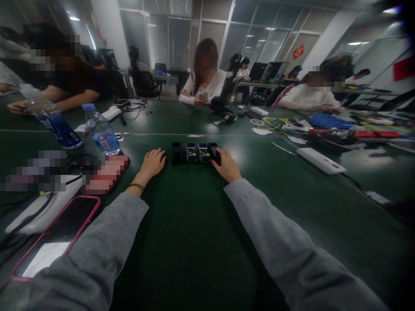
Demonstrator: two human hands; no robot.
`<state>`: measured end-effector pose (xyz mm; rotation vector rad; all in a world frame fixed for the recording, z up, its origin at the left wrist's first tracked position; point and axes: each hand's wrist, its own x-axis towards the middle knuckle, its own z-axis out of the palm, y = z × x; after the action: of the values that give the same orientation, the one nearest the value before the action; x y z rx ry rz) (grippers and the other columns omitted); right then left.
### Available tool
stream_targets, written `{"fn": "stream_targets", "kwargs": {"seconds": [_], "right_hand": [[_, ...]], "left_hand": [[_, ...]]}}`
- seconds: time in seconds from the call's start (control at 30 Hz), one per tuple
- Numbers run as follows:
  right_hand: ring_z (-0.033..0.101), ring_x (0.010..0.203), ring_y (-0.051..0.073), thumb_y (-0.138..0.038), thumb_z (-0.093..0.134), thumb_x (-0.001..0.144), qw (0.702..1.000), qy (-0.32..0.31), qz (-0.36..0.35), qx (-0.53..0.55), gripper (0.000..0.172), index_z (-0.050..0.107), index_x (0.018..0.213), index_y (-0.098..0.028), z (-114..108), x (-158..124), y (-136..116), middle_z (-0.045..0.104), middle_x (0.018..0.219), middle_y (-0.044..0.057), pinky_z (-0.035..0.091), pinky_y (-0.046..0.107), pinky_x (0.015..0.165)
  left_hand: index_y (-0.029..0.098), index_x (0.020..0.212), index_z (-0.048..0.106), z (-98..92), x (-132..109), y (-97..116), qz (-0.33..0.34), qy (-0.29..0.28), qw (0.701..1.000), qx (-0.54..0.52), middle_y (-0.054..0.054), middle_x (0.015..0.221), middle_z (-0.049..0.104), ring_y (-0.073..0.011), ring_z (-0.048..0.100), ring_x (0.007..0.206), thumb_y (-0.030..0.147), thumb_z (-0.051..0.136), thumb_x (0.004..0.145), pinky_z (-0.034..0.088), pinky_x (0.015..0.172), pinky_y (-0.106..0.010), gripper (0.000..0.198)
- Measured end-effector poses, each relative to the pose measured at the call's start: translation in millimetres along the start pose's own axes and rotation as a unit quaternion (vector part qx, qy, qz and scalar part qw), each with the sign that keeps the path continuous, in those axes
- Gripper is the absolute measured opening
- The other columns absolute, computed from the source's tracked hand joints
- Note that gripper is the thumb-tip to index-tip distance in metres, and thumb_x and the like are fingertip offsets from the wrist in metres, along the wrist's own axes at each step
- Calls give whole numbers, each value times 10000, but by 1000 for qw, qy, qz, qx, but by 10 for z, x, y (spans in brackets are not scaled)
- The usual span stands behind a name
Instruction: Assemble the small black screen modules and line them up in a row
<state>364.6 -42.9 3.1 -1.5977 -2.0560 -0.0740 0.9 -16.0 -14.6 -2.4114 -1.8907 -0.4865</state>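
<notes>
A short row of small electronic parts stands on the dark green table (194, 224) in front of me. In its middle are two small circuit boards, a left one (191, 152) and a right one (203, 152), each with a little screen at the top. A black box-like casing (177, 153) forms the left end. My left hand (154, 163) rests on the table just left of that casing, apart from it, fingers stretched out. At the right end, my right hand (228, 165) has its thumb and fingers around another black casing (213, 151), which sits against the right board.
To the left are a phone with a pink edge (89, 218), a red blurred item (108, 172) and two plastic bottles, one blue-capped (104, 140). On the right lie a wrench (283, 148), a white power strip (320, 160) and tangled wires (282, 125). Several people sit across the table.
</notes>
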Motion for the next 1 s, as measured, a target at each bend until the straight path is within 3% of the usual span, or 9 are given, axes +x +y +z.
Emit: {"fn": "stream_targets", "kwargs": {"seconds": [0.23,0.4,0.53,1.0], "right_hand": [[607,1226,382,-342,616,966,1000,-5,-4,-17,602,468,1485,-75,-24,1,-24,539,1326,235,565,532,1047],[564,1311,386,-352,599,974,1000,12,-15,13,627,439,1543,-142,-12,-1,11,492,1412,229,560,557,1064],[565,1338,375,-343,575,993,999,13,-26,29,548,504,1517,-199,3,-4,34,472,1466,204,550,574,1084],[590,1312,373,-336,603,983,999,8,-21,37,562,510,1512,-175,14,-4,50,475,1467,210,567,569,1073]], "left_hand": [[176,1511,565,-40,-10,20,-3,-3,1000,-2,-152,1627,518,-329,473,1507,358,385,1097,374,1245,-575,487],[180,1506,566,-44,-11,10,2,-5,1000,-5,-154,1623,522,-325,476,1506,369,381,1101,371,1246,-572,484],[194,1503,568,-35,-14,13,-1,3,1000,-9,-151,1620,526,-317,473,1509,369,382,1100,372,1243,-571,477],[204,1483,587,-19,-10,10,-1,6,1000,1,-144,1608,543,-310,503,1489,356,408,1086,390,1237,-560,461]]}}
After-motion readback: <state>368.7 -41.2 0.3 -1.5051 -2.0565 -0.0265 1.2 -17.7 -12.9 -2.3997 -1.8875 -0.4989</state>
